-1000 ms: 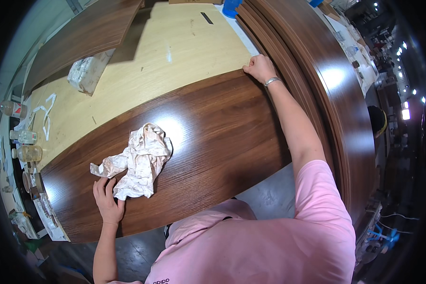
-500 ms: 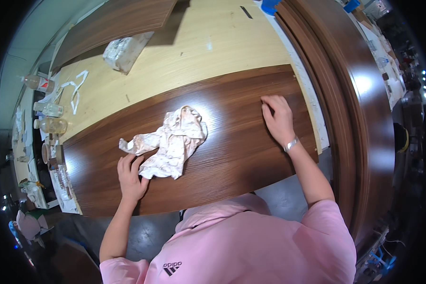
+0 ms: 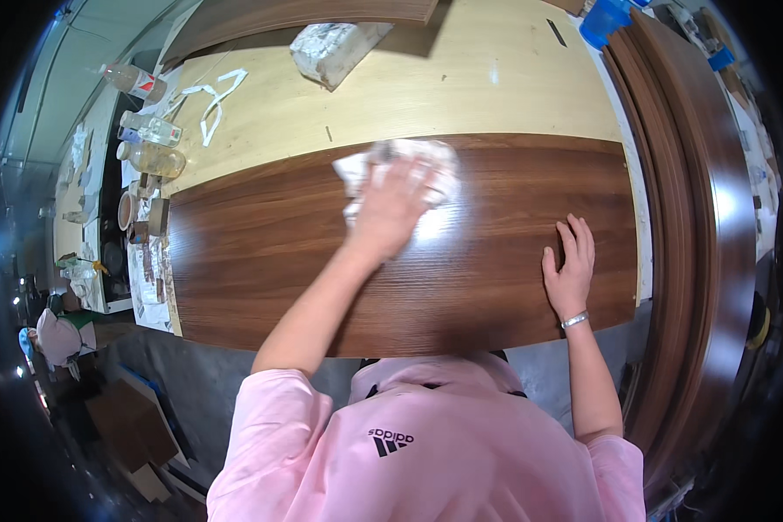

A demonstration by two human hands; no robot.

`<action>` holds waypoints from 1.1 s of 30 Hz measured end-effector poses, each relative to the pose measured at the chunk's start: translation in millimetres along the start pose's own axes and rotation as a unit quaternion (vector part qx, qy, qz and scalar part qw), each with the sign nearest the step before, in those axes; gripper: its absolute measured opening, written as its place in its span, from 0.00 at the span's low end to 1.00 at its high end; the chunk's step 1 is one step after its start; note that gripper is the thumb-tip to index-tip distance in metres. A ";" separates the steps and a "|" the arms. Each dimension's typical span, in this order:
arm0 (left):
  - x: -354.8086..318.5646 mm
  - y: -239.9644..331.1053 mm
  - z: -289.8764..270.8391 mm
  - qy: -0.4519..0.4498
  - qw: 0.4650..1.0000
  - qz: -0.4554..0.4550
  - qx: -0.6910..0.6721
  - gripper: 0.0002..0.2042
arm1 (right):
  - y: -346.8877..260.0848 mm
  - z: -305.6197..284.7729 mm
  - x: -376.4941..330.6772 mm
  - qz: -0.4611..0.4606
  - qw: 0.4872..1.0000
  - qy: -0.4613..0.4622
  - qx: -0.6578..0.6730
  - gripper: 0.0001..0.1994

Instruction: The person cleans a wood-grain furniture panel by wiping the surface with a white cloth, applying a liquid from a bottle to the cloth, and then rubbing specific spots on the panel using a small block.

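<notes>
A dark brown wood-grain panel (image 3: 270, 252) lies flat before me. Near its far edge, my left hand (image 3: 394, 204) presses on a crumpled white, stained rag (image 3: 444, 170), its fingers blurred over the cloth. The rag spreads out around the fingers and against the panel's surface. My right hand (image 3: 571, 265), with a silver band at the wrist, rests on the right part of the panel. Its fingers are stretched out, the thumb is apart, and it holds nothing.
Beyond the panel is a pale worktop (image 3: 426, 96) with a wrapped white block (image 3: 331, 52) under another brown board (image 3: 296, 22). Bottles (image 3: 152, 159) and white strips (image 3: 213, 109) stand or lie at left. Stacked long brown boards (image 3: 670, 174) run along the right. A blue container (image 3: 605, 22) is at the far right.
My left hand has moved from beside the rag onto it, and the rag now lies bunched near the panel's far edge. My right hand stays on the panel's right part. The view has shifted.
</notes>
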State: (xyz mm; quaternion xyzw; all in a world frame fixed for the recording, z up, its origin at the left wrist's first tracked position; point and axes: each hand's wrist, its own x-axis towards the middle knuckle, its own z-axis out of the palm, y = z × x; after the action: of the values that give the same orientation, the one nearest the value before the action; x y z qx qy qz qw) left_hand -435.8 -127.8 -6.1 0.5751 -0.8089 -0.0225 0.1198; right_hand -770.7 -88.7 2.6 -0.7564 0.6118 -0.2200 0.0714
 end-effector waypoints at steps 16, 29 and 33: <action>-72.8 24.7 -18.6 0.046 0.980 -0.032 -0.189 0.23 | -12.6 1.0 6.9 -0.010 0.999 0.003 -0.038 0.20; -255.4 -154.0 -113.9 0.373 0.770 -0.420 -0.302 0.06 | -219.6 13.5 6.0 -0.100 0.974 -0.164 0.124 0.38; -359.9 -261.0 -130.9 0.343 0.753 -0.551 -0.106 0.06 | -241.2 44.0 -15.2 -0.193 0.970 -0.143 0.036 0.21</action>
State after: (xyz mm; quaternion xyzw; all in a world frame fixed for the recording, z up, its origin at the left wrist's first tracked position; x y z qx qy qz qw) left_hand -54.1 134.2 15.1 0.8738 -0.2492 0.0283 0.4166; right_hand -539.0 -23.1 50.5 -0.8809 0.4289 -0.1417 0.1415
